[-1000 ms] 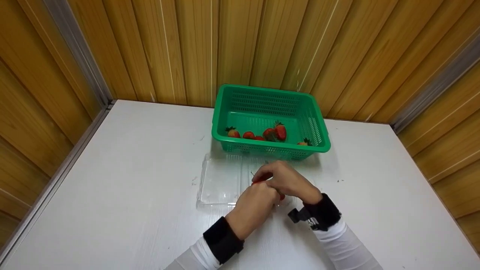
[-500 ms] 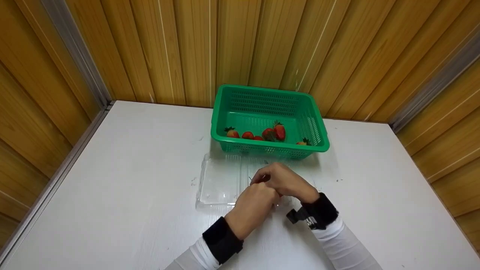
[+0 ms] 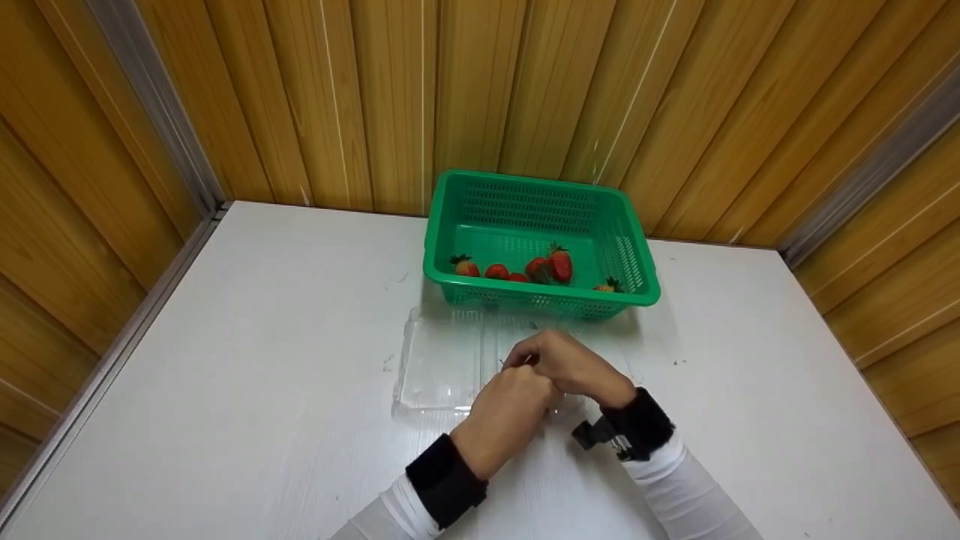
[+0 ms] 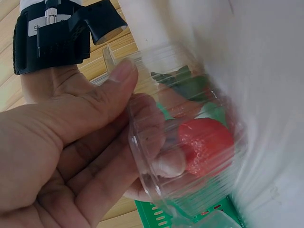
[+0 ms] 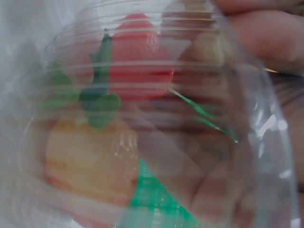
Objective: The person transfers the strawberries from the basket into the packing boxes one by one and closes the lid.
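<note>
My left hand (image 3: 514, 409) is bent over the near side of a clear plastic clamshell box (image 3: 442, 367). In the left wrist view, its curled fingers show through the box's wall against a red strawberry (image 4: 206, 145), with the thumb (image 4: 124, 73) above the rim. My right hand (image 3: 574, 364) arches over from the right, fingers bent down to the same strawberry, a thin stem poking out by the fingertips. Beside it in the box lies a paler strawberry (image 5: 92, 161) with green leaves. The hands hide much of the hold from above.
Behind the box stands a green plastic basket (image 3: 544, 301) with several strawberries (image 3: 559, 265) in it. The box's lid half lies flat on the white table (image 3: 262, 360), left of the hands. Wood-patterned walls (image 3: 472, 90) close off the back and sides.
My right hand has sunk slightly towards the left hand, and the red fruit visible between and beside them in the head view is now covered. The left hand, box and basket stay put.
</note>
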Demonstrator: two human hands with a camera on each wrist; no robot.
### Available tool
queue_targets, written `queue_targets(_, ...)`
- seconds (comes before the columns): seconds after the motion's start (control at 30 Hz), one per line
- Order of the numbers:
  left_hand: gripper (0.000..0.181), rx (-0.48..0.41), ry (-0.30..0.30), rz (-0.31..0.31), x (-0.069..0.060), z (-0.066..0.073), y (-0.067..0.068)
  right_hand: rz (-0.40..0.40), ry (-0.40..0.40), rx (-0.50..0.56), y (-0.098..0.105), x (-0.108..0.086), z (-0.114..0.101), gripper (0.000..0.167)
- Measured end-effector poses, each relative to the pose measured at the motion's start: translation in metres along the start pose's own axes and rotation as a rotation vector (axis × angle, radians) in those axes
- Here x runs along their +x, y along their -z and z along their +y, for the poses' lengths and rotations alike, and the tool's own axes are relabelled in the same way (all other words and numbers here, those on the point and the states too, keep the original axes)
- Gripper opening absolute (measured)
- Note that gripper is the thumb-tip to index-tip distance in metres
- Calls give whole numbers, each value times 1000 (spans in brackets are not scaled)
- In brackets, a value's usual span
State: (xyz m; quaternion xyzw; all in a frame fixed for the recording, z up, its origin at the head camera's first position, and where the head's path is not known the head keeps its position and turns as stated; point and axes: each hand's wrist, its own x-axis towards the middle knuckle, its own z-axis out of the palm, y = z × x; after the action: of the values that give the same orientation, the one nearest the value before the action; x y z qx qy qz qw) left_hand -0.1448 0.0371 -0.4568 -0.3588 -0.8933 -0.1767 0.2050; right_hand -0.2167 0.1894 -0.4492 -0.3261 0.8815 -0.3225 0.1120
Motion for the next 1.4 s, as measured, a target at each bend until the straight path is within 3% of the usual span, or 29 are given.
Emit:
queue_targets(0.6, 35, -40, 28, -23, 0, 1, 0, -37, -6, 40, 0, -1, 1, 31)
queue_targets(0.83, 33, -23, 11, -18, 0, 1, 0, -37, -16, 41, 1, -1, 0, 30)
queue_targets(1.0, 31, -67, 8, -20, 1, -1, -1, -29, -31, 29, 3, -1, -2, 29)
queue_targets(1.4, 27, -23, 11, -14, 2, 0, -1, 7, -26, 43, 18, -6, -4, 20)
